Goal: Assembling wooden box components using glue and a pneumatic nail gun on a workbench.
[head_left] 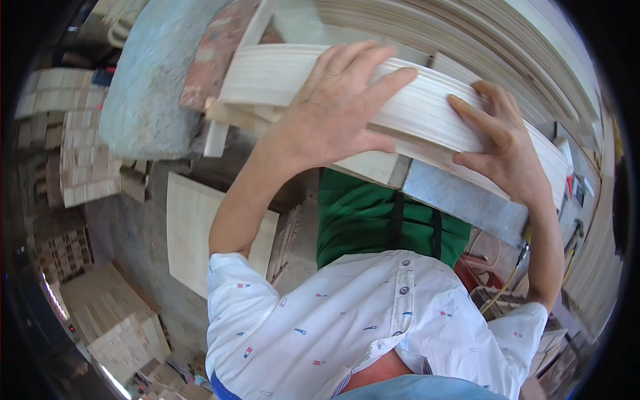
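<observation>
A pale wooden board with long moulded grooves point(427, 100) lies across the bench in front of me, longer than the gap between my hands. My left hand point(340, 100) rests over its left half, fingers spread and stretched across the top, thumb apart at the near side. Farther right, my right hand point(497, 133) spans the board, with bent fingers over its top and the thumb against its near edge. Below the board's near side runs a grey metal plate point(460, 197). My palms hide parts of the board.
Long wooden strips point(507, 40) lie beyond the board. A rough pale-blue block point(153, 87) and a red brick point(217, 60) stand at the left. Stacked wood pieces point(87, 157) and a pale panel point(193, 227) sit lower left. Hoses point(510, 280) hang at the right.
</observation>
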`<state>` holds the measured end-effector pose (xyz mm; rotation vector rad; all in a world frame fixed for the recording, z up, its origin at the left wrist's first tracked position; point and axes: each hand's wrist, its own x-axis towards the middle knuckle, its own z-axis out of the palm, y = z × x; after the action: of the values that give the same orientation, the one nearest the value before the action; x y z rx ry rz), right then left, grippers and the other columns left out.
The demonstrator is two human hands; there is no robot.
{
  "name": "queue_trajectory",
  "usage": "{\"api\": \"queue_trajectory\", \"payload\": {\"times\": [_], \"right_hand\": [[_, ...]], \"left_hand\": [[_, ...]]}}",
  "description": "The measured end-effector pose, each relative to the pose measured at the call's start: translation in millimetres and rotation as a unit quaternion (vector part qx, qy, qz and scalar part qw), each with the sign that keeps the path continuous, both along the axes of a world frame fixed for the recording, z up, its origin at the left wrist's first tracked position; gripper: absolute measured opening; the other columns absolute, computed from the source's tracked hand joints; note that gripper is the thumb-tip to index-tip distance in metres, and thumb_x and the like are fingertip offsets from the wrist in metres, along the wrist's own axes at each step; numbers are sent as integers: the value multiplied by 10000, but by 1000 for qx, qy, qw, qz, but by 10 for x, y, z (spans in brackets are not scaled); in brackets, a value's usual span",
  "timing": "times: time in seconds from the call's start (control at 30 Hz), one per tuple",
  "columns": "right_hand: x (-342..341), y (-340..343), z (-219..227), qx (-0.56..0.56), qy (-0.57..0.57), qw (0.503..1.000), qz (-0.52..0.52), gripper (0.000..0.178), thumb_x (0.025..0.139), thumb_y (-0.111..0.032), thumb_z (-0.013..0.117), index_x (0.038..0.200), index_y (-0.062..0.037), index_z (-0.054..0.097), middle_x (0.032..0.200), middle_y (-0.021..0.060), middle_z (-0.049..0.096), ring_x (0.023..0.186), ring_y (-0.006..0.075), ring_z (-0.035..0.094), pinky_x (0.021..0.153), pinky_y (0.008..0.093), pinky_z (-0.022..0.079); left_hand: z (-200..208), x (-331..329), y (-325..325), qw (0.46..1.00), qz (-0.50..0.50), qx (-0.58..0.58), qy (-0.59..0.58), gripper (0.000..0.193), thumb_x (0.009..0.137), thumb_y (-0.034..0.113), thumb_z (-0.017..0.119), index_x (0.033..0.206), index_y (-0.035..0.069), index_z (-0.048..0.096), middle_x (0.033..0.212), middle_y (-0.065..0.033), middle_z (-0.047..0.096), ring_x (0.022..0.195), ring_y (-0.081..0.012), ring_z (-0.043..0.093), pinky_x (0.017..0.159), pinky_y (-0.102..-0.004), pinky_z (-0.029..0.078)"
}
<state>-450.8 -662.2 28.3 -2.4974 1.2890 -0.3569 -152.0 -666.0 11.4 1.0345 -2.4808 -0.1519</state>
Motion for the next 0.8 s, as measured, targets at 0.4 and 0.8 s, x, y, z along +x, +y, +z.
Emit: {"api": "queue_trajectory", "payload": {"times": [0.4,0.8], "right_hand": [[-560,133,-112,-260,-167,951,-16,389,881,-308,766,1216,-114,725,1218,198,658,1177,330,606,1015,454,471],[-2796,1188,-1015,125,79,842,-519,763,868,-461,750,1398,41,531,1270,296,646,1184,422,629,1013,481,493]], "left_hand": [[27,-191,-219,984,49,107,-130,977,640,108,864,1528,152,458,1516,-156,448,1416,-369,388,1205,-490,263],[35,-180,-192,989,19,83,-117,973,619,124,872,1508,137,476,1509,-152,459,1409,-373,397,1199,-482,271]]}}
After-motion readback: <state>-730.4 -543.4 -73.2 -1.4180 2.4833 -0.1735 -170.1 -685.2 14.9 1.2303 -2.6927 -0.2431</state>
